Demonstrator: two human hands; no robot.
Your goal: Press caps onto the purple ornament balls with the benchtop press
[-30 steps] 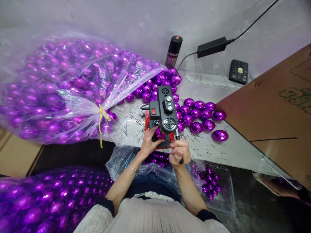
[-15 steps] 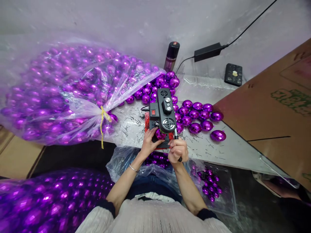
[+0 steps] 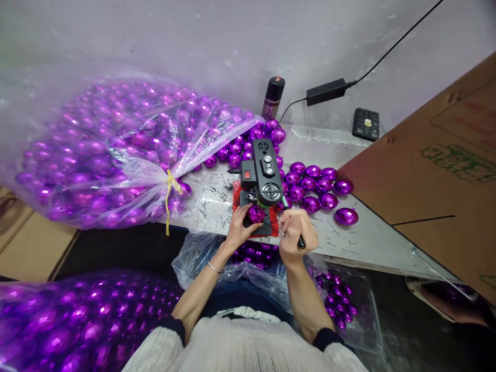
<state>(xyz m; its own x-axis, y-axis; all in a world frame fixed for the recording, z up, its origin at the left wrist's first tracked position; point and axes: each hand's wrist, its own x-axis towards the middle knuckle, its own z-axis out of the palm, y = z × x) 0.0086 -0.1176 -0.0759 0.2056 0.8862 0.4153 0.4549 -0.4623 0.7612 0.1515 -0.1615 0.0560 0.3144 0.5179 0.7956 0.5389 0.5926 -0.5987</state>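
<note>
A small black bench press point(image 3: 268, 168) with a red switch and two round vents stands on a red mat point(image 3: 274, 223) on the white table. My left hand point(image 3: 239, 226) grips a shiny purple faceted ball point(image 3: 256, 213) on the press's base, below its head, with thumb and fingers around its sides. My right hand point(image 3: 297, 232) is closed round the press's lever handle point(image 3: 301, 242), whose black end sticks out of the fist. Several purple faceted balls point(image 3: 309, 184) lie loose to the right of the press.
A tied clear bag of purple balls point(image 3: 116, 134) fills the table's left. Behind are a spray can point(image 3: 273, 98), a power adapter point(image 3: 326, 92) and a dark phone-like object point(image 3: 366, 124). A cardboard box point(image 3: 437, 170) stands right. More bagged balls point(image 3: 77, 320) lie lower left.
My right hand has moved right and slightly up with the lever handle, its fist turning. My left hand keeps the ball on the base. The view has shifted slightly.
</note>
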